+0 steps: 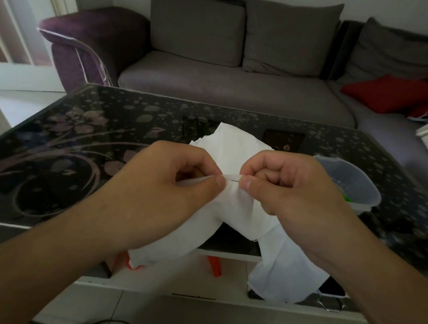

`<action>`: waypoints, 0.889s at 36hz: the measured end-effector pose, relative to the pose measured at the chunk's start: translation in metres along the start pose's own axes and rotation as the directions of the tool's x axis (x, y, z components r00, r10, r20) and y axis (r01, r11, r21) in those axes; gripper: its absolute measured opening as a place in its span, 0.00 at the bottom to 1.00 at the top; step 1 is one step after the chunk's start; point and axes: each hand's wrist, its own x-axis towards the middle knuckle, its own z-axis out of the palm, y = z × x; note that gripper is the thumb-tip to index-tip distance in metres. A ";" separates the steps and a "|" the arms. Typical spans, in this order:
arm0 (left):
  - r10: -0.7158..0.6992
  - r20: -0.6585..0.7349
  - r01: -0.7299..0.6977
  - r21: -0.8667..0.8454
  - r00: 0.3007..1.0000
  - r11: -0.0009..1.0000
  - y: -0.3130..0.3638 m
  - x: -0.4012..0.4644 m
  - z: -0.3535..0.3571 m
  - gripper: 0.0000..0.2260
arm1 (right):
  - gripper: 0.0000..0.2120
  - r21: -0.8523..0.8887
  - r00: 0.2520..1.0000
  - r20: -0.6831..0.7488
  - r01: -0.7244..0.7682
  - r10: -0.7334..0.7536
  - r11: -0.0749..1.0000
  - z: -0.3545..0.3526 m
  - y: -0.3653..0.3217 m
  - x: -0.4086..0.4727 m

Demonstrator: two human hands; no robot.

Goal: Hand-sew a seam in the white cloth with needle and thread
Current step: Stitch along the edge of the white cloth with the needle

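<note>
A left hand (164, 181) pinches a fold of white cloth (232, 205) while the right hand (286, 183) pinches a needle (232, 180) between both thumbs. At right, a clear plastic tub (352, 185) holds something green.

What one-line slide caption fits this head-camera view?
Left hand pinches the white cloth fold while right hand pinches the needle above a floral glass table.

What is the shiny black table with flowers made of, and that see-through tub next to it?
The black flower-patterned tabletop looks like glass: glossy, with reflections and printed petals under a smooth surface. The translucent grey tub looks like thin plastic: cloudy, see-through walls with a moulded rim. Neither can be confirmed by sight alone.
</note>
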 end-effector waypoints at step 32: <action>-0.030 0.083 0.041 -0.138 0.996 0.990 0.002 -0.001 -0.006 0.06 | 0.04 0.468 0.960 0.278 -0.129 -0.007 0.874 -0.006 0.009 0.005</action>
